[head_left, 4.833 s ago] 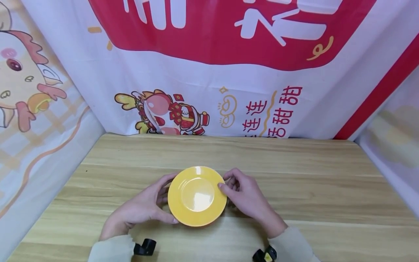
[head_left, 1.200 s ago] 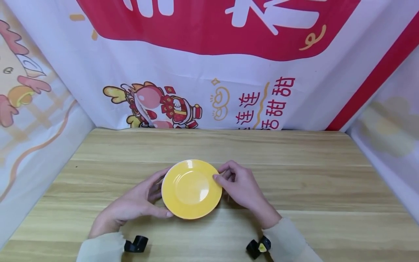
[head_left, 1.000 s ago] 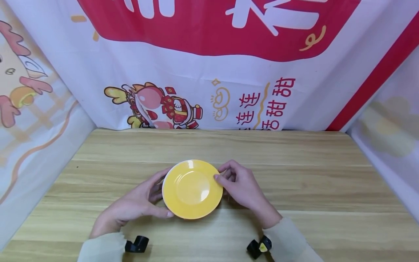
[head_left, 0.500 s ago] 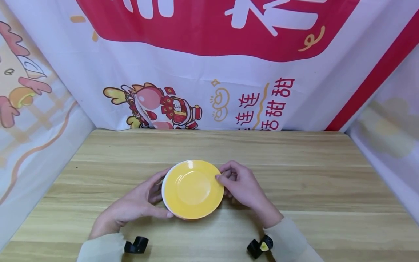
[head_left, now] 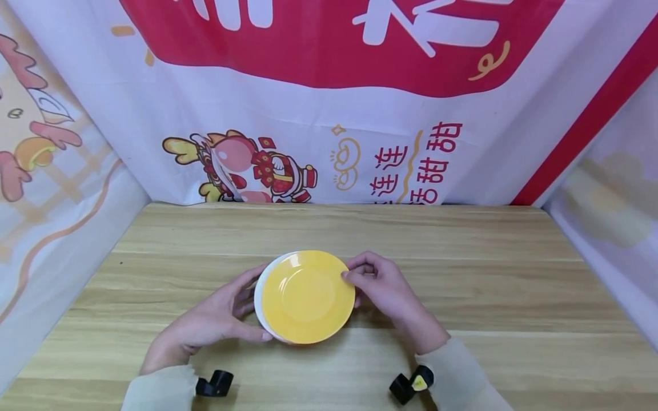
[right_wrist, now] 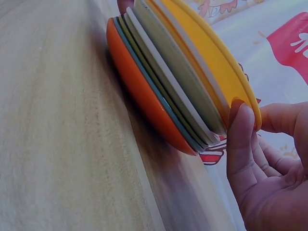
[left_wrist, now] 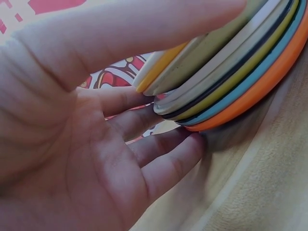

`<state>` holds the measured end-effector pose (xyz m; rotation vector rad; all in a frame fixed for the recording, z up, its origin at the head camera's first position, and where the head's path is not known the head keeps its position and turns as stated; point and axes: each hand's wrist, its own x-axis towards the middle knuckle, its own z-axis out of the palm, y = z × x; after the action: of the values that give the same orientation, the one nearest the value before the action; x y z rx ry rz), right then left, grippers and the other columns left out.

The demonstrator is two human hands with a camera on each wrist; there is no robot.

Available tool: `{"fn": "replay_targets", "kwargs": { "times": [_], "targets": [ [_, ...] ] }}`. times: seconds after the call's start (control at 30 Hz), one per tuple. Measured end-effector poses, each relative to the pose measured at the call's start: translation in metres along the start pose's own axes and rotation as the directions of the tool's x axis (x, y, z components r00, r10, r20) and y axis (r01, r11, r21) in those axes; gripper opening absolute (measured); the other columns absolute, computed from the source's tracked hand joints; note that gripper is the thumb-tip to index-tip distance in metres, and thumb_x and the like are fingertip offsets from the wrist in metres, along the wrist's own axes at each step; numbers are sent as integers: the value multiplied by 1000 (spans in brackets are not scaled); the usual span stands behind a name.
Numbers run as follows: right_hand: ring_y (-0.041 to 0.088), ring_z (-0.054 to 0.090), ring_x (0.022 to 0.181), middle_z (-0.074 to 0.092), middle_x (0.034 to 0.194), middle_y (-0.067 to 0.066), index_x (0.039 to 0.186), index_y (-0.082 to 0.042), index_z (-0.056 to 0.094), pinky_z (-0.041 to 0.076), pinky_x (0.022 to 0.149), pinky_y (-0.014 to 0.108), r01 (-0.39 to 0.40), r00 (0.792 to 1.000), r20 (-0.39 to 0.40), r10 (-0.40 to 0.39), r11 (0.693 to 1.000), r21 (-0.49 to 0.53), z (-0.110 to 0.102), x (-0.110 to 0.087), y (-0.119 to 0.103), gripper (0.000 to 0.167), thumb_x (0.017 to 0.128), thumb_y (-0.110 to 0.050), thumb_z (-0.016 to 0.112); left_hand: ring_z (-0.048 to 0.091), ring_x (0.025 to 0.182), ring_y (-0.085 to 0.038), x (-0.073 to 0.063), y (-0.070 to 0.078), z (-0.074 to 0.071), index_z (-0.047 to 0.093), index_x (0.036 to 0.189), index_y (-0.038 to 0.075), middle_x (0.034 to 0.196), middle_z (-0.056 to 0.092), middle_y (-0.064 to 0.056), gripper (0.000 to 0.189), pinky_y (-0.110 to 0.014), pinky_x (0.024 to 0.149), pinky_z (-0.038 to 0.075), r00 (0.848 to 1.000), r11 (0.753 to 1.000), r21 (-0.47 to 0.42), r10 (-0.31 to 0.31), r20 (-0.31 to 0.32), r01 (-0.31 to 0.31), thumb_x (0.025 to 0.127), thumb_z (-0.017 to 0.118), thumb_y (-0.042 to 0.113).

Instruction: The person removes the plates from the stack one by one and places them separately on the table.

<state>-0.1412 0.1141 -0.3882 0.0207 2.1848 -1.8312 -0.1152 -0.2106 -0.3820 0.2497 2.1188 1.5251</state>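
Note:
A stack of plates stands on the table in front of me. The yellow top plate (head_left: 308, 297) is pinched at its right rim by the thumb and fingers of my right hand (head_left: 388, 285). It sits shifted to the right, so a white rim (head_left: 259, 302) shows under its left side. My left hand (head_left: 221, 319) holds the left side of the stack, its fingertips against the edges. In the right wrist view, the yellow plate's edge stands out past the layers below. Lower come a sage-green plate (right_wrist: 178, 67), thinner dark and pale ones, and an orange plate (right_wrist: 144, 101) at the bottom.
The wooden table (head_left: 462, 257) runs back to a white and red printed cloth (head_left: 329, 114). More printed cloth (head_left: 56, 188) hangs along the left side, and a pale cloth (head_left: 606, 200) along the right. Black wrist cameras (head_left: 215, 383) sit by both sleeves.
Over the last second the yellow top plate has slid right with my right hand. The white rim at its left has widened from a thin line. My left hand has kept its place.

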Motion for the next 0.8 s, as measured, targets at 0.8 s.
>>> {"fn": "replay_targets", "kwargs": {
  "times": [0.8],
  "targets": [
    [21, 68, 73, 73, 103, 10, 121, -6, 68, 63, 69, 29, -14, 1000, 17, 13, 999, 30, 0, 1, 2, 27, 100, -22, 76, 22, 166, -39, 1, 6, 5, 22, 171, 28, 179, 26, -5, 123, -60, 135, 21, 1000, 1000, 24, 14, -3, -14, 76, 100, 21]
  ]
}}
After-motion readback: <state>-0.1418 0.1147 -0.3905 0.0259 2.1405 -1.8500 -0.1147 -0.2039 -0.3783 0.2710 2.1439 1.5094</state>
